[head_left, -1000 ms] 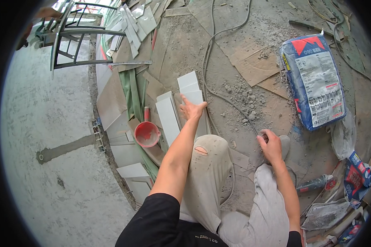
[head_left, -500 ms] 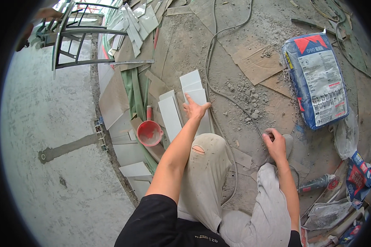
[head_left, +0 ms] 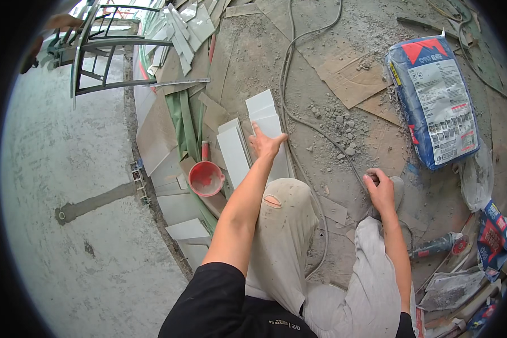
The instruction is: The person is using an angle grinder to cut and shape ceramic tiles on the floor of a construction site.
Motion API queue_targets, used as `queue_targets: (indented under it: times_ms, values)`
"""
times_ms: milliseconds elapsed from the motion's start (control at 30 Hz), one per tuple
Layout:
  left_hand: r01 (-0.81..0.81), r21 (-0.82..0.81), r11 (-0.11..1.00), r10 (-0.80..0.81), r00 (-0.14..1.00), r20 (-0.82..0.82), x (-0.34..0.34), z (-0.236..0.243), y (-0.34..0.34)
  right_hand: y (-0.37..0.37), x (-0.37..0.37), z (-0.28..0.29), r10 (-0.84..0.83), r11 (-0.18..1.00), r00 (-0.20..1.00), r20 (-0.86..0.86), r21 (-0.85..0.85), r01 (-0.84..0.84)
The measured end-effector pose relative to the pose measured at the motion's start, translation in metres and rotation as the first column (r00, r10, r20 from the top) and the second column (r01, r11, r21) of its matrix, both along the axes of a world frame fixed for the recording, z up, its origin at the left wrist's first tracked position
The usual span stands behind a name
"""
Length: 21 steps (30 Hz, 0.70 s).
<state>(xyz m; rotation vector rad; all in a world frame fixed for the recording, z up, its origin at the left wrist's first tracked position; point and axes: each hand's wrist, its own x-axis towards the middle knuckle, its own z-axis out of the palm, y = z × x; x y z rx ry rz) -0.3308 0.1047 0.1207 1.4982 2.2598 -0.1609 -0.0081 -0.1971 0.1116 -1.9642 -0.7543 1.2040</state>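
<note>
Left hand (head_left: 266, 143) lies open, flat on the white tile (head_left: 276, 147) at twelve o'clock, gripping nothing; right hand (head_left: 381, 191) curls loosely by the cable (head_left: 321, 135); tile might slide, cracking on rubble (head_left: 338, 121)

Black short-sleeved shirt, with a small line of pale print near the lower hem. Bare forearms, bare left hand (head_left: 266, 142) and right hand (head_left: 381, 191), no gloves, no watch. Light grey-beige trousers, dusty and stained. One torn oval hole (head_left: 272, 201) on the left knee, just below the left hand. Grey, dust-covered shoe (head_left: 397, 188) just beside the right hand.
</note>
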Motion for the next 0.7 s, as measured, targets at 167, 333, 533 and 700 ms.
queue_targets:
  times_ms: [167, 333, 533, 700]
  values:
    - [0.013, 0.011, 1.0, -0.013, 0.999, 0.035, 0.005, -0.005, -0.002, -0.008, 0.007, -0.011, -0.051, 0.999, 0.998, 0.021, 0.008, 0.051]
    - [0.03, 0.099, 0.995, -0.03, 1.0, -0.007, -0.012, 0.0, 0.003, -0.003, -0.003, -0.026, -0.097, 0.995, 0.995, -0.017, -0.012, 0.097]
    - [0.089, 0.238, 0.967, -0.094, 0.996, 0.006, 0.024, 0.036, 0.024, -0.004, 0.004, -0.021, -0.162, 0.987, 0.986, -0.034, -0.011, 0.161]
    - [0.128, 0.271, 0.954, -0.185, 0.963, 0.195, 0.078, 0.057, 0.067, 0.003, 0.001, -0.014, -0.172, 0.985, 0.982, -0.082, -0.049, 0.168]
